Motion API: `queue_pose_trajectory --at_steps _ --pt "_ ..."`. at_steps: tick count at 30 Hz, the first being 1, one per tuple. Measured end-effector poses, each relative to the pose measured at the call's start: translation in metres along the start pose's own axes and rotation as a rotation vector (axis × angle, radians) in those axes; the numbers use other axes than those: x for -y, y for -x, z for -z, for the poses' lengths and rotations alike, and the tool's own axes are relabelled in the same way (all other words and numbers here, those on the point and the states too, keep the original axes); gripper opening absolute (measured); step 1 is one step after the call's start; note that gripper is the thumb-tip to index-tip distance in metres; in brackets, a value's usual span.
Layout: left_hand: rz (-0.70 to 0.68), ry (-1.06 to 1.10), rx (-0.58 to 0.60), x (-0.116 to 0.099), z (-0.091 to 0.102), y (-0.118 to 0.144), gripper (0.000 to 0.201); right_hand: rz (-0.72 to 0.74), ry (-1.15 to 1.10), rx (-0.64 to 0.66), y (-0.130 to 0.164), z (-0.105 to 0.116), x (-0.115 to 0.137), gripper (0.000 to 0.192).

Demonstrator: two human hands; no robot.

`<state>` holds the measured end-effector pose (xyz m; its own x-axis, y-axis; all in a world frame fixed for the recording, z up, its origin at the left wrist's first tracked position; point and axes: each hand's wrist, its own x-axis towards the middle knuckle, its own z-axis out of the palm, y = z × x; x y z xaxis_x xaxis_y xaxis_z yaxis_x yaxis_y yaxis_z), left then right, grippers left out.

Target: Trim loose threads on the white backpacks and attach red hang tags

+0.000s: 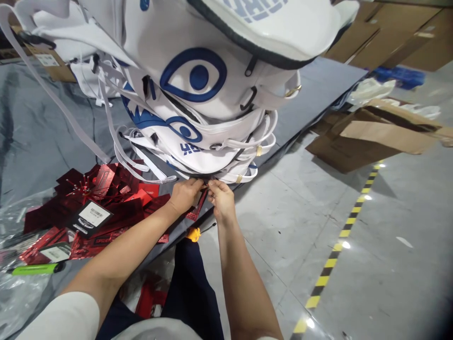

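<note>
2 hands (184,193) (222,198) over grey table (31,127) (concrete floor (389,264) beside)

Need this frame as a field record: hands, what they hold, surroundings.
left hand: fingers pinched at the bottom edge of the stack of white bags
right hand: fingers pinched at the same spot, close against the left
held item: red hang tag hanging between the hands
bags: white with blue eye print, piled on a grey-covered table
left of hands: pile of red hang tags, green marker
table edge: orange-handled tool
floor: cardboard boxes, yellow-black tape line
</note>
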<state>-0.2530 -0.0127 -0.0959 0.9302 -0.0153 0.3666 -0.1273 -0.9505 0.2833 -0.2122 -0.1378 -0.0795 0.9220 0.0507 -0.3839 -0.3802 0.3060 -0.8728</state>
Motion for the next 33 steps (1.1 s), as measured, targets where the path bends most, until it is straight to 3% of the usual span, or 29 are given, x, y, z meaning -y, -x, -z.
queue_pose_trajectory --at_steps 6,10,13,18,21,26,33 --pt "-0.128 0.234 -0.008 0.011 -0.003 -0.002 0.028 -0.019 -0.008 0.045 -0.005 0.003 0.002 0.038" --pt "-0.127 0.182 -0.054 0.013 0.004 -0.003 0.028 -0.005 -0.006 0.063 -0.007 0.005 0.001 0.038" --pt "-0.139 0.18 -0.079 0.011 0.006 -0.004 0.023 0.041 -0.002 0.029 -0.007 0.004 -0.005 0.036" --pt "-0.251 0.423 -0.111 0.011 0.0 -0.005 0.028 0.167 0.0 -0.093 -0.005 -0.003 -0.022 0.028" --pt "-0.157 0.453 -0.082 0.011 -0.001 -0.006 0.026 0.159 -0.013 -0.108 -0.007 -0.005 -0.025 0.027" --pt "0.101 0.231 0.09 0.0 0.006 -0.007 0.023 0.098 -0.025 -0.061 -0.01 -0.005 -0.016 0.032" --pt "0.215 0.155 0.16 -0.015 0.01 -0.007 0.028 0.14 0.014 -0.058 -0.007 -0.011 -0.015 0.031"
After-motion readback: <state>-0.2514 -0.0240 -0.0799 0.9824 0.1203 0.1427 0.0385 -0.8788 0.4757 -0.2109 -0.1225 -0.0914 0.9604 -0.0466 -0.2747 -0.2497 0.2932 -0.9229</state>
